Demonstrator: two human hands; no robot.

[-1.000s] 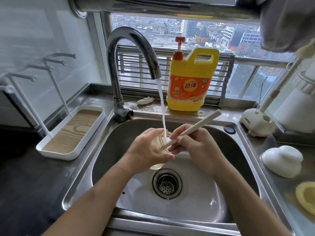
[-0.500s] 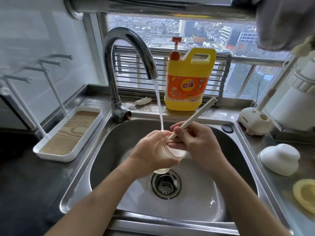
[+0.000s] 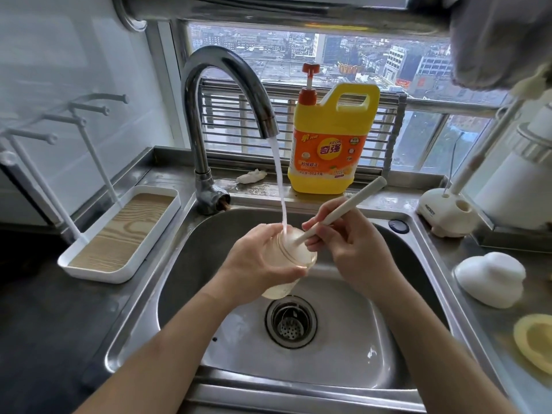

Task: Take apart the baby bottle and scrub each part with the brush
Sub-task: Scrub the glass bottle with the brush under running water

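1. The left hand (image 3: 257, 264) holds the clear bottle body (image 3: 300, 253) over the sink (image 3: 185, 264). Its grip is wrapped round the barrel from the left, with the thumb along the near side
2. The bottle body is tilted, mouth up and to the right. Its base pokes out below the left hand, above the drain strainer (image 3: 291, 322) and not touching it
3. The right hand (image 3: 352, 249) pinches the white brush handle (image 3: 343, 207) in a narrow, pen-like grip between thumb and fingers, close to its lower end
4. The brush handle slants up to the right, and its lower end goes into the mouth of the bottle body. I cannot make out the brush head through the cloudy wall
5. The tap (image 3: 227, 73) is running, and the water stream (image 3: 279, 180) lands at the rim of the bottle body, just beside the brush handle
6. On the ledge behind the sink stands a yellow dish soap jug (image 3: 328, 144) with a red pump. A small white wad (image 3: 251, 176) lies near it on the left
7. On the steel desk (image 3: 448, 255) to the right sit a white domed cap (image 3: 490, 276), a yellow piece (image 3: 534, 339) cut off by the edge of view, and a white brush stand (image 3: 445, 213) with a long handle standing in it
8. To the left of the sink is a white drying rack (image 3: 119, 234) with a wood-patterned tray and thin pegs
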